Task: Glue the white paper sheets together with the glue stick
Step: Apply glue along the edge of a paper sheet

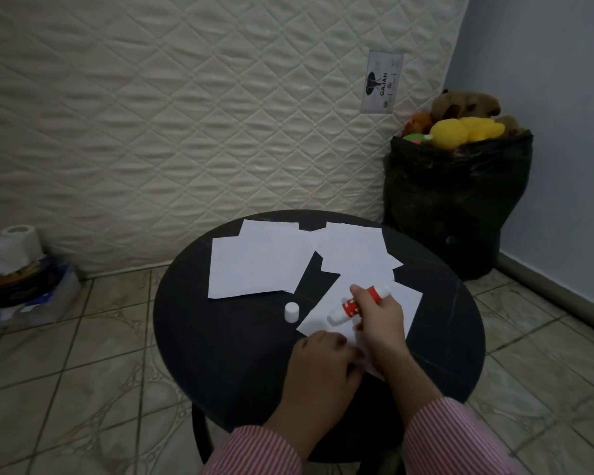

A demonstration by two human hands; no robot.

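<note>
On the round black table (220,337) lie several white paper sheets. One sheet (405,299) sits nearest me, under both hands. My right hand (379,323) grips a red-and-white glue stick (348,308), lying nearly flat across that sheet, its white end pointing left. My left hand (323,358) rests with its fingers on the near edge of the same sheet. The glue stick's white cap (291,312) stands alone on the table, left of the sheet. A larger sheet (254,265) and overlapping sheets (354,248) lie farther back.
A quilted mattress (186,114) leans upright behind the table. A black bag (456,200) full of plush toys stands at the back right. Tissue rolls and clutter (18,269) sit on the tiled floor at the left.
</note>
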